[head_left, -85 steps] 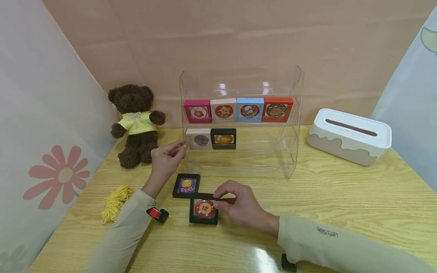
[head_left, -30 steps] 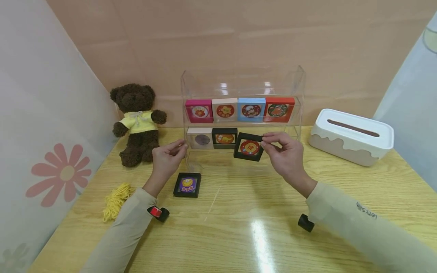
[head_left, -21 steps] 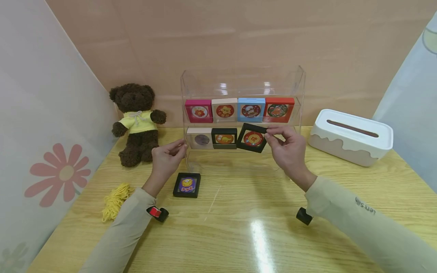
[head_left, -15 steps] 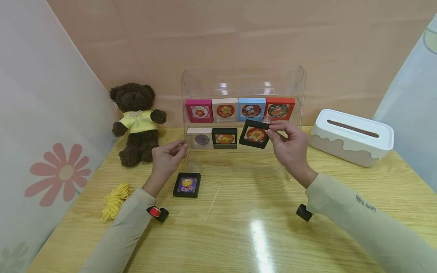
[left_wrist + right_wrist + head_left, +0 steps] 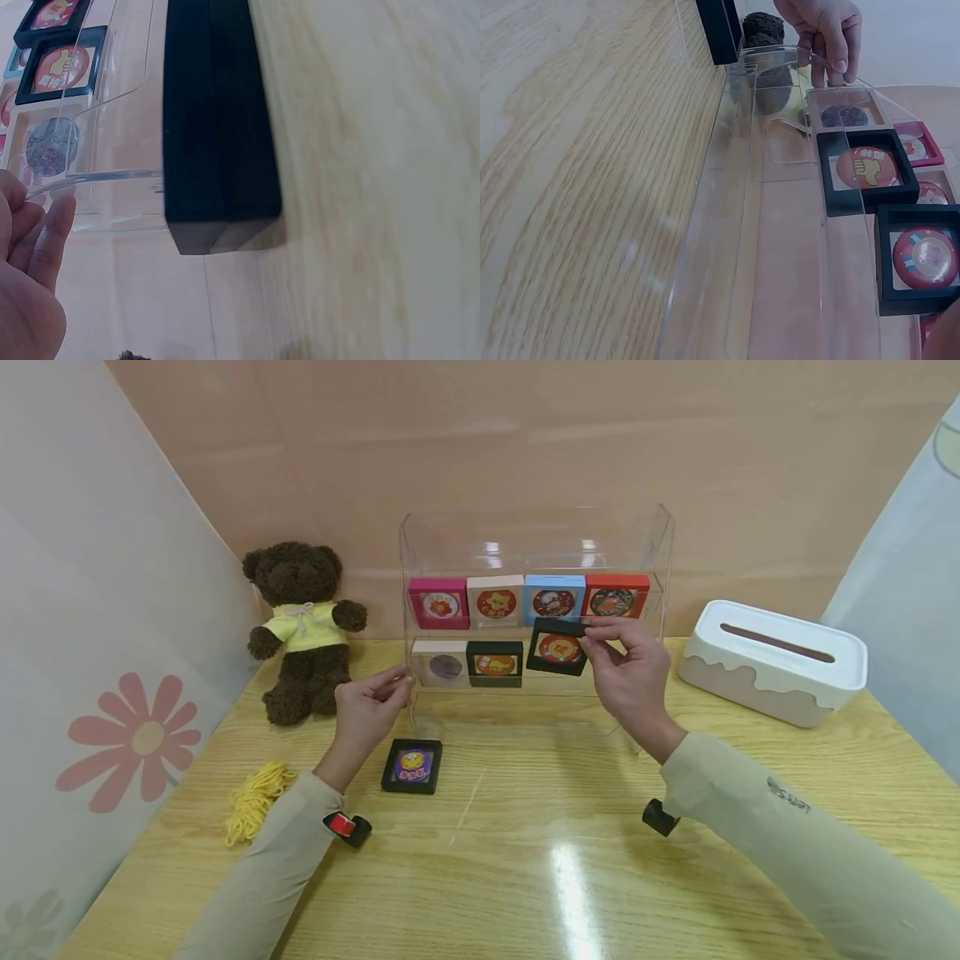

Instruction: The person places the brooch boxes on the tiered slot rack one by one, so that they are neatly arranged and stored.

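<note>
My left hand pinches the left side edge of a clear acrylic display rack, as the left wrist view also shows. My right hand pinches the top right corner of a black square display frame with a round red badge inside. That frame hangs in front of the rack's middle tier, right of a black frame with a thumbs-up badge. Leftmost on this tier sits a white frame with a dark round centre. Flat on the table lies another black frame with a purple badge.
Pink, cream, light blue and red frames fill the rack's tier above. A brown teddy bear in a yellow shirt stands to the left, near yellow yarn. At right is a white tissue box.
My right hand has lifted the red-badge frame from the table to the rack's middle tier. Over the last half second it moved slightly up and became less tilted. My left hand stays put.
</note>
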A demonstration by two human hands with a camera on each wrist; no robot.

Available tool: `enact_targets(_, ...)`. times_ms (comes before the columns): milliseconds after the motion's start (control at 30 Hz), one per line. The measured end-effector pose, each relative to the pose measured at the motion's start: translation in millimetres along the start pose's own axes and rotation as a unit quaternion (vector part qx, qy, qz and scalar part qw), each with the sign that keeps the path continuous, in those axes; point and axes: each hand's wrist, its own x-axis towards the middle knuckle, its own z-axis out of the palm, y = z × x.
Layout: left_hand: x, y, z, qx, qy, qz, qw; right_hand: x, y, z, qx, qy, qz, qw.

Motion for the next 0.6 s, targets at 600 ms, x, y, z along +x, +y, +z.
enact_targets(600, -0.2, 0.5, -0.2, 0.001, -0.004, -0.010, 0.9999, -7.6, 3.0, 2.9, -0.034, -0.030, 0.031, 0.9985)
